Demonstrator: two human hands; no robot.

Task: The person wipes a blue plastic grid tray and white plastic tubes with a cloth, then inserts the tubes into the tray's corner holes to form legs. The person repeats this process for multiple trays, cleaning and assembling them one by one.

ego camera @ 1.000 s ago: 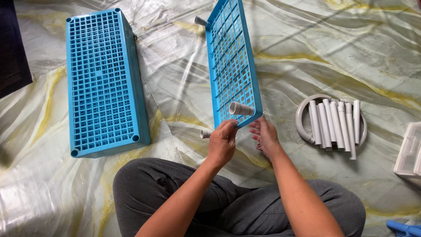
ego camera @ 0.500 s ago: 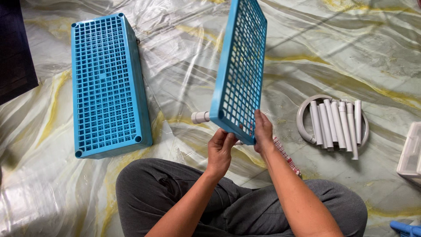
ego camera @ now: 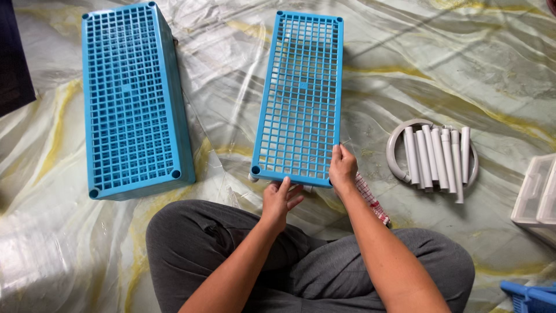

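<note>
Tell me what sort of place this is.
Probably a home floor used as a work spot: a crinkled plastic sheet covers the ground, the person sits cross-legged on it, and blue grid shelf panels and white tubes lie around.

I see no labels, signs or screens around me. The only package-like thing is a pale translucent plastic box (ego camera: pixel 536 194) at my far right (partly cut off by the edge).

Stacked blue grid panels (ego camera: pixel 136 98) left; white tubes (ego camera: pixel 437 156) on ring right; clear box (ego camera: pixel 536 191).
</note>
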